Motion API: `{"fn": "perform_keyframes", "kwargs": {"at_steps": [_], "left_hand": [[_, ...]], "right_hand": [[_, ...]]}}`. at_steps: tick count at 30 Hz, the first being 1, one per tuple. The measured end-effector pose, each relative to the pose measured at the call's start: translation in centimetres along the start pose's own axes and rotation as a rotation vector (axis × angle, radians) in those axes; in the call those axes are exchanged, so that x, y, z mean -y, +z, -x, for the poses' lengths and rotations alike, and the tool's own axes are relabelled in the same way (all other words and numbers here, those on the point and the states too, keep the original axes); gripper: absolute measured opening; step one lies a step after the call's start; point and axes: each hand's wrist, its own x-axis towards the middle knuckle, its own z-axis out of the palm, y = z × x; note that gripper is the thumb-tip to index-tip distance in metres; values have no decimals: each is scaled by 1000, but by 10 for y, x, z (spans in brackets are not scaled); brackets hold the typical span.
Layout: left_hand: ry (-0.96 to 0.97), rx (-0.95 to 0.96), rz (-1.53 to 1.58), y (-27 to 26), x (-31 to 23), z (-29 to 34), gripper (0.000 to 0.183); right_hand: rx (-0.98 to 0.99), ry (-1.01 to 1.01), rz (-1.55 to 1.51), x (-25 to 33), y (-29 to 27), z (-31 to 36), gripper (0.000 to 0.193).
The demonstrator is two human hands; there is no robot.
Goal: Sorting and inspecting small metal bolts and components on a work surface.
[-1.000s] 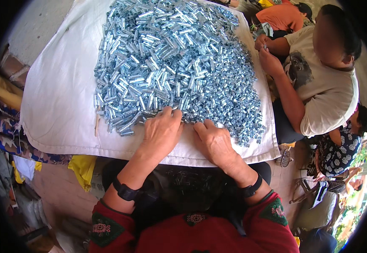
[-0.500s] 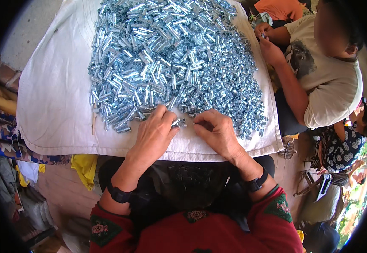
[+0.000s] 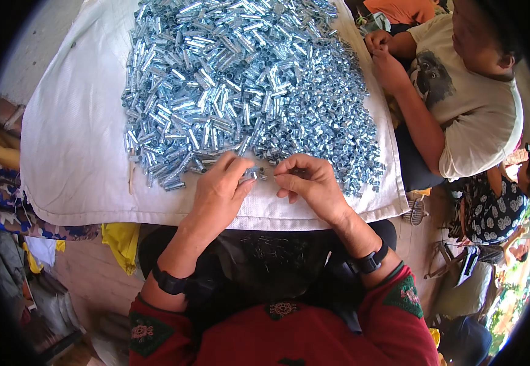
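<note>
Centre frame: your left hand (image 3: 217, 190), fingers pinching a small metal piece (image 3: 252, 175), best held steady; right hand (image 3: 315, 187), fingers curled, grip unclear.

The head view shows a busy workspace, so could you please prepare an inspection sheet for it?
Surface: white cloth, creased.
Work items: longer metal tubes heaped at left and centre; shorter metal pieces at right.
Clutter: thin stick on the cloth, left of the heap; yellow cloth below the near edge, left.
Hands: left hand at a small metal piece, grip unclear; right hand curled, contents cannot be told.
Cables: nothing seen.
Surroundings: co-worker in a light shirt at right; another person in dark patterned clothing behind.
</note>
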Motion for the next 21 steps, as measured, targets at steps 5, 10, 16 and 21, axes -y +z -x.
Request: {"fn": "perform_keyframes", "kwargs": {"at_steps": [5, 10, 16, 21], "left_hand": [[52, -88, 99, 8, 6, -3, 21], [-177, -34, 606, 13, 6, 4, 12], [-392, 79, 1009, 6, 0, 3, 14], [-474, 75, 1128, 7, -2, 4, 13]], "right_hand": [[36, -1, -66, -4, 1, 0, 8], [31, -11, -169, 1, 2, 1, 6], [70, 54, -329, 4, 1, 3, 6], [43, 52, -388, 3, 2, 2, 7]]}}
